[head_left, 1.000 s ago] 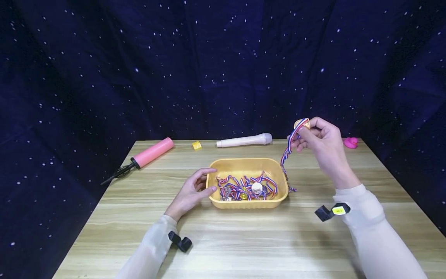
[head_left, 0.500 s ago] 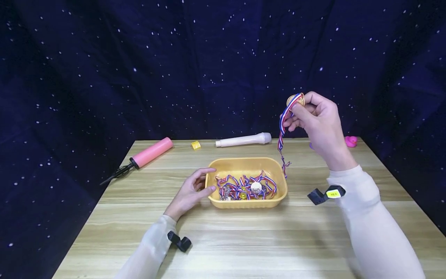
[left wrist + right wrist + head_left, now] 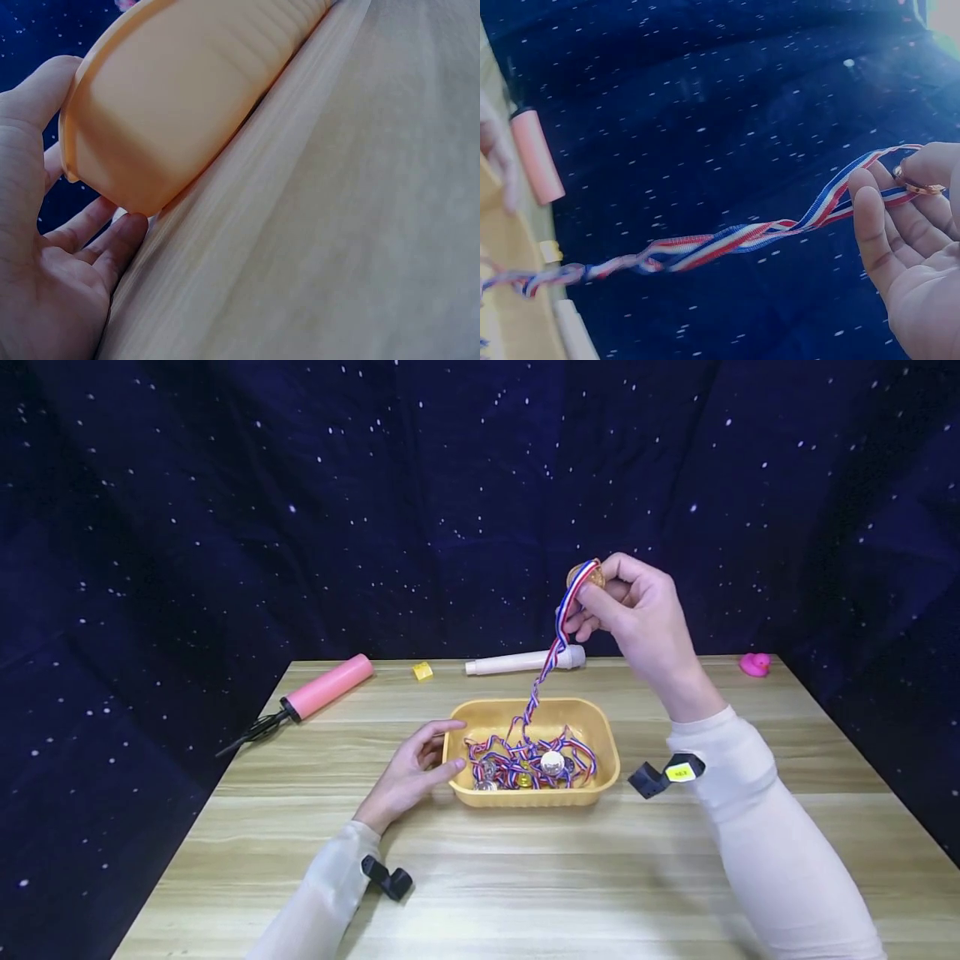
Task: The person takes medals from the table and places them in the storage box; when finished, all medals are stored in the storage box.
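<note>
My right hand (image 3: 645,618) pinches a gold medal (image 3: 587,575) between thumb and fingers, high above the yellow plastic basket. The medal's twisted red, white and blue ribbon (image 3: 727,244) trails down into the basket (image 3: 536,799); its lower end merges with the ribbons inside. Several other medals lie in there on tangled ribbons, among them a bright silver medal (image 3: 552,763) and a gold-coloured one (image 3: 524,779). At the basket's left end, my left hand (image 3: 411,772) grips the wall. The left wrist view has its thumb on the rim and fingertips low against the basket's outside (image 3: 172,97).
Along the table's back lie a pink hand pump (image 3: 330,687) with a black end, a small yellow block (image 3: 423,671), a pale toy microphone (image 3: 521,662) and a pink rubber duck (image 3: 754,665). A dark starry curtain (image 3: 450,510) hangs behind the table (image 3: 480,877).
My right hand has risen with the medal, then moved left over the basket. The ribbon's tail, before outside the basket's right end, now hangs into it. My left hand stays put.
</note>
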Available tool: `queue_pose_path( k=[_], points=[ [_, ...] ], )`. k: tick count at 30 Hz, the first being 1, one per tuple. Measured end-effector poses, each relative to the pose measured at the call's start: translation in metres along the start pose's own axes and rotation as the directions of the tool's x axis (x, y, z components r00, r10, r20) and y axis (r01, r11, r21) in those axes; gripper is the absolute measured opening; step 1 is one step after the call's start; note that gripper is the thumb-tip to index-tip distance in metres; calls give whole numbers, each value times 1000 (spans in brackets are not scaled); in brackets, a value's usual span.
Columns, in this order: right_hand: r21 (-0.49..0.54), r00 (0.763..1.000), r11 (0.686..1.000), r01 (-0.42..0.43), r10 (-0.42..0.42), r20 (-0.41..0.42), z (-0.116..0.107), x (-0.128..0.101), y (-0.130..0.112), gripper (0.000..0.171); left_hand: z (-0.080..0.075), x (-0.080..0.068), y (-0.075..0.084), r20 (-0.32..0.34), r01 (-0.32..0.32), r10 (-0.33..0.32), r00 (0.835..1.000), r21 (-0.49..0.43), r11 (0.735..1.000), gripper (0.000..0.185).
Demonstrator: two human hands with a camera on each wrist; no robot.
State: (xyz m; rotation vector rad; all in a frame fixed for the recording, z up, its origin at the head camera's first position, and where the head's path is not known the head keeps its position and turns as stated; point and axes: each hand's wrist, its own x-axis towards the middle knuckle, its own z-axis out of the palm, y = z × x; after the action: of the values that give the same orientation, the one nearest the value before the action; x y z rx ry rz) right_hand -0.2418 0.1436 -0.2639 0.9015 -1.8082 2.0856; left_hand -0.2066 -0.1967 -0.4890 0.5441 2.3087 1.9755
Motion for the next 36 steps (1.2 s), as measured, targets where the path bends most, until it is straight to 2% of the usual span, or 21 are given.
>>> queue_pose_path(
  k=[5,9,12,15,22,25,30,33,36],
  points=[
    [-162,995,983,-85,93,45,2,-11,24,5,0,0,-2,4,2,-2,1000,-10,1000,61],
    [-287,982,945,-155,178,58,2,-21,40,6,0,0,-2,7,3,-3,1000,-11,1000,60],
    [-330,970,922,-201,235,65,1,-29,48,7,-1,1,-3,6,4,-4,1000,-8,1000,60],
    [-354,959,907,-226,271,80,0,-36,56,9,-1,1,-3,3,4,-4,1000,-4,1000,59],
    [-337,936,897,-286,336,100,-7,-54,71,14,-1,0,-3,6,4,-4,1000,-4,1000,61],
    [-370,923,874,-315,373,95,-10,-60,75,15,-1,0,-2,4,7,-7,1000,-4,1000,60],
    [-435,898,832,-345,427,104,-15,-68,80,31,-1,0,-2,-1,11,-11,1000,1,1000,59],
    [-433,883,823,-367,455,115,-17,-74,86,43,0,0,-2,-1,11,-11,1000,6,1000,59],
    [-421,867,815,-399,484,116,-19,-80,92,45,-1,0,-2,-2,14,-14,1000,10,1000,59]
  ],
)
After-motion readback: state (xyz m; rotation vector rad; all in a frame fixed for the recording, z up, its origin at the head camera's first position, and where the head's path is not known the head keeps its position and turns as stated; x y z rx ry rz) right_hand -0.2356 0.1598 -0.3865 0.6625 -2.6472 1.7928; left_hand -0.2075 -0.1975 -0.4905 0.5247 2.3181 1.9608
